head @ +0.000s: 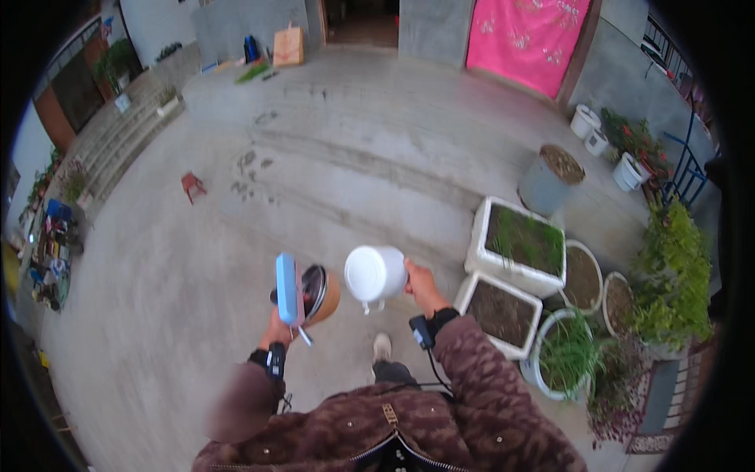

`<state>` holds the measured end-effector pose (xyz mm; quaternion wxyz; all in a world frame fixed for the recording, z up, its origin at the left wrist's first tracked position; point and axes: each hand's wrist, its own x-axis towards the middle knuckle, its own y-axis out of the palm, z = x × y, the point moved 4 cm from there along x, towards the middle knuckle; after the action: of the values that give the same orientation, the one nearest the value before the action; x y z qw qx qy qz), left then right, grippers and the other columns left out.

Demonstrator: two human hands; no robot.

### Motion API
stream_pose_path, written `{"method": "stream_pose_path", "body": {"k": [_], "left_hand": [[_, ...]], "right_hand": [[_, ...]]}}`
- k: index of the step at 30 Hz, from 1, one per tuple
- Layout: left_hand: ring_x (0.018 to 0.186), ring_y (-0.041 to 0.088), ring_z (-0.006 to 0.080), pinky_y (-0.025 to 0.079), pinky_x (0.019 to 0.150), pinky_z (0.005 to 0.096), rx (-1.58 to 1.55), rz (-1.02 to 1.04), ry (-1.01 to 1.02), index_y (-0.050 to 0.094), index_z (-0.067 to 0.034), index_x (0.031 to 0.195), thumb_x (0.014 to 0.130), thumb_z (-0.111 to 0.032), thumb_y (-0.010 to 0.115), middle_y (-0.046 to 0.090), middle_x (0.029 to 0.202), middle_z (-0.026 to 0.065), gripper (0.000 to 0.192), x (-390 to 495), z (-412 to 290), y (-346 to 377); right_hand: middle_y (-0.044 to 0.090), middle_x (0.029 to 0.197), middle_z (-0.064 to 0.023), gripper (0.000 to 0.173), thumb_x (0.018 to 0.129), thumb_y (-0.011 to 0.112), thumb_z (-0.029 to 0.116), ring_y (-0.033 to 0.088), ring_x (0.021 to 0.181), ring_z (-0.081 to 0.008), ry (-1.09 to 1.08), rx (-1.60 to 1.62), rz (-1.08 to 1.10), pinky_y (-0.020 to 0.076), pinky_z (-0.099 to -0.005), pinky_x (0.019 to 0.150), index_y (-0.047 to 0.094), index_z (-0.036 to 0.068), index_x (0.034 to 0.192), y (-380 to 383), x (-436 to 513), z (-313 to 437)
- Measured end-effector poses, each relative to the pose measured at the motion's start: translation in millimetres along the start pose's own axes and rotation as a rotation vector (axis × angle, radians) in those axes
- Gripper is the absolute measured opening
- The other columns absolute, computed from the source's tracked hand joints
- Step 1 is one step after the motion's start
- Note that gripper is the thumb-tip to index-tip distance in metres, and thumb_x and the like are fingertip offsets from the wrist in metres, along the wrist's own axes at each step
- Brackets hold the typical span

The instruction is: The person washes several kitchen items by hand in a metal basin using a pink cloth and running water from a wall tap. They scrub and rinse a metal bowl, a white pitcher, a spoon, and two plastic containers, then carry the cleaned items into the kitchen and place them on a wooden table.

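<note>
My left hand [279,328] grips several items held together: a light blue flat case [286,289] and, against its right side, a brown round container with a dark lid [323,295]. A small pale handle or strap sticks out below them. Which of these the fingers touch is partly hidden. In my right hand [420,284] is a white lidded cup or canister [375,273], tilted, with a small clasp or handle on its lower side. The two hands are apart, in front of my body above the concrete ground.
Foam planter boxes [472,253] and round planters [531,360] stand to the right, near a large metal drum [540,183]. A small red chair [192,186] stands at left. Concrete steps [118,141] rise at upper left; a pink curtain [525,41] hangs in a doorway ahead.
</note>
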<state>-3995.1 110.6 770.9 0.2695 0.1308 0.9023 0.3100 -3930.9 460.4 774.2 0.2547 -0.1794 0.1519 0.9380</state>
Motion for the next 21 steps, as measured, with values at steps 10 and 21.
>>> {"method": "stream_pose_path", "body": {"k": [10, 21], "left_hand": [[0.087, 0.063, 0.0310, 0.052, 0.070, 0.0560, -0.123, -0.148, 0.008, 0.060, -0.009, 0.102, 0.087, -0.033, 0.051, 0.066, 0.093, 0.0079, 0.029, 176.6, -123.9, 26.1], [0.098, 0.061, 0.0299, 0.050, 0.078, 0.0582, -0.194, -0.030, -0.096, 0.056, -0.009, 0.115, 0.088, -0.035, 0.052, 0.063, 0.105, 0.0096, 0.038, 430.8, -258.6, 132.9]], "right_hand": [[0.041, 0.049, 0.0005, 0.036, 0.089, 0.054, 0.038, 0.038, 0.039, -0.0116, 0.135, -0.032, 0.138, 0.0353, -0.0276, 0.040, 0.050, 0.009, 0.069, 110.1, 238.3, 110.5], [0.043, 0.051, -0.0007, 0.036, 0.089, 0.054, 0.038, 0.039, 0.038, -0.0117, 0.205, -0.049, 0.107, 0.0360, -0.0276, 0.038, 0.051, 0.007, 0.070, 185.8, 474.4, 289.3]]}}
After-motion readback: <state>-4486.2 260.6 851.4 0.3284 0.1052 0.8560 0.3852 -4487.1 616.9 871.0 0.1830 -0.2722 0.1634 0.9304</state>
